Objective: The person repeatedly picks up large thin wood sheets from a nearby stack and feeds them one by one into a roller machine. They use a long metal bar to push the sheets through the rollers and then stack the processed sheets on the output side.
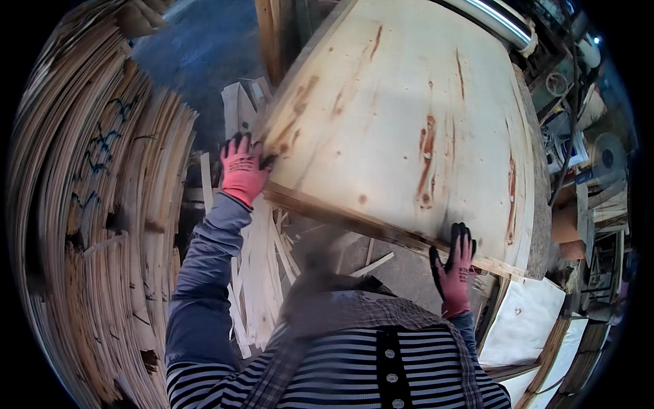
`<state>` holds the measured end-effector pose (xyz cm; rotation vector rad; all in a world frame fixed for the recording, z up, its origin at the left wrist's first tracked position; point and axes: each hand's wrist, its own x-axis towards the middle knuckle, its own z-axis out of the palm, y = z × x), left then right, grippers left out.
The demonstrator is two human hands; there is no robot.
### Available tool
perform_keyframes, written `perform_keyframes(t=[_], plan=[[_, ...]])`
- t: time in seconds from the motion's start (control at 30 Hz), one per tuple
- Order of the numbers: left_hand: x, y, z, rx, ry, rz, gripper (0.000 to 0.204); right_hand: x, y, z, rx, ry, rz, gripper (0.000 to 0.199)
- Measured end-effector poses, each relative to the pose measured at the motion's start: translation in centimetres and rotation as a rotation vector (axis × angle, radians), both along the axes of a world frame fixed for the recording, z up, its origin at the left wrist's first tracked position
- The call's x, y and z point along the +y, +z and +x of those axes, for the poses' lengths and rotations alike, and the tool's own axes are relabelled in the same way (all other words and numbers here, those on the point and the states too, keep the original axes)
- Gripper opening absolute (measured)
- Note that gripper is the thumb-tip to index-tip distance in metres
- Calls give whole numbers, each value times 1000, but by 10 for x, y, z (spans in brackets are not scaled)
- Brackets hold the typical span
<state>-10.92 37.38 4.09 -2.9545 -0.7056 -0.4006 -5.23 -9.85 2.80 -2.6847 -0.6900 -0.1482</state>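
Pink-gloved hands, left (242, 170) and right (455, 262), apparently grip the veneer sheet's (409, 116) near edge, arms outstretched.

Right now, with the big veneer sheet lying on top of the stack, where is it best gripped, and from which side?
Probably along its near edge, from the person's side, one hand toward each end. The veneer sheet is wide, thin and flat on the stack, so only its edges offer a hold. The left hand already sits at the near left corner and the right hand on the near edge close to the right corner.
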Motion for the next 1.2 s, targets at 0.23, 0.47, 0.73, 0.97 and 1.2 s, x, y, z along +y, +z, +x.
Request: perform_keyframes(t=[0.23,0.47,0.73,0.97,1.2], plan=[[-5,133,18,-549,-267,-1591,29,71,-4,-6,-78,-19,-62,86],[26,118,-8,-785,-472,-1568,39,43,43,15,-371,-154,108,51],[1,-32,-4,-58,-195,-512,74,80,148,97,-552,6,23,42],[1,49,30,-17,-174,-702,54,90,127,171,-479,109,-101,43],[1,67,33,-73,93,-1161,56,98,90,233,-386,121,-60,42]])
